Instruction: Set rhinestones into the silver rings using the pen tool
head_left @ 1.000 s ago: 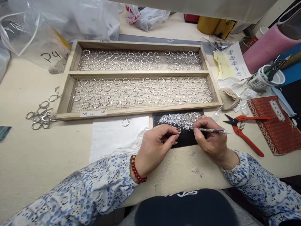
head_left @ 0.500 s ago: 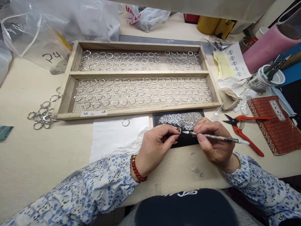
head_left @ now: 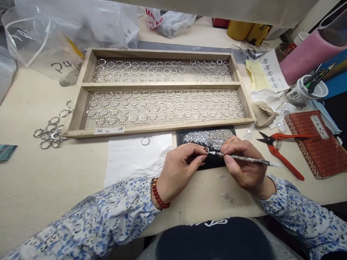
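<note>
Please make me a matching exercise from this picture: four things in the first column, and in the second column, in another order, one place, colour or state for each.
First column
1. Left hand
2. Right hand
3. Cutters
4. Tiny shiny pieces

Second column
A. red-handled, with open jaws
B. spread on the black tray
C. holding a pen-like tool
D. pinching a small ring

Right pairs: 1-D, 2-C, 3-A, 4-B

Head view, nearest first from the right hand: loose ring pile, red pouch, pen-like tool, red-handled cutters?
1. Pen-like tool, held in the right hand.
2. Red-handled cutters, just right of it.
3. Red pouch, farther right.
4. Loose ring pile, far left, beside the wooden tray.
</note>
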### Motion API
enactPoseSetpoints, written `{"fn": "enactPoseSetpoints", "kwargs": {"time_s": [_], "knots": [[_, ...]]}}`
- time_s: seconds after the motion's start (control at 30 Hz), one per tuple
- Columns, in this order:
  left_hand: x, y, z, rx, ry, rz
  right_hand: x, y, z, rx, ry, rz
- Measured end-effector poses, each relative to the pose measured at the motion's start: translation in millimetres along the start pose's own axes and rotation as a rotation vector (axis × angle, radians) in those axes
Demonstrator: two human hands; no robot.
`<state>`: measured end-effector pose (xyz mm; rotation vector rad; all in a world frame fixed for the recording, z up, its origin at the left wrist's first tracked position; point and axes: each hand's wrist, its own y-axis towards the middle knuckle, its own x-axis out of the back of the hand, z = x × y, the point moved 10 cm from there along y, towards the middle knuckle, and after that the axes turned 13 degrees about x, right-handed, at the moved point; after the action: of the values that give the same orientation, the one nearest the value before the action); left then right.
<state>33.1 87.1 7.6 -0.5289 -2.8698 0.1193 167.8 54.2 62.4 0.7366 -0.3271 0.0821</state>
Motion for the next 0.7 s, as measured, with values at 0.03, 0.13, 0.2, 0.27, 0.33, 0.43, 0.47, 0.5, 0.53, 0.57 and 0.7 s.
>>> {"fn": "enactPoseSetpoints", "kwargs": {"time_s": [0.03,0.13,0.2,0.27,0.33,0.43,0.47,0.5,0.53,0.57,0.7], "knots": [[-0.1,0,0,0.000,0.003,0.001,0,0,0,0.000,-0.003,0.002],[0.1,0,0,0.000,0.009,-0.001,0,1,0,0.003,-0.018,0.004],[0.2,0,0,0.000,0.005,0.000,2,1,1,0.014,-0.031,-0.001],[0.0,0,1,0.002,-0.002,0.005,3,1,3,0.023,-0.040,-0.008],[-0.3,0,1,0.006,-0.007,0.009,3,0,2,0.020,-0.044,-0.010],[-0.9,0,3,0.010,-0.013,0.012,4,-1,1,0.005,-0.057,-0.019],[-1.1,0,3,0.010,-0.016,0.011,5,-1,0,0.000,-0.066,-0.026],[-1.2,0,3,0.012,-0.020,0.011,6,-2,-1,-0.006,-0.075,-0.033],[-1.3,0,3,0.015,-0.024,0.011,7,-2,-2,-0.013,-0.087,-0.040],[-1.4,0,4,0.019,-0.029,0.011,8,-3,-4,-0.021,-0.102,-0.044],[-1.4,0,5,0.043,-0.048,0.011,12,-6,-11,-0.061,-0.174,-0.042]]}}
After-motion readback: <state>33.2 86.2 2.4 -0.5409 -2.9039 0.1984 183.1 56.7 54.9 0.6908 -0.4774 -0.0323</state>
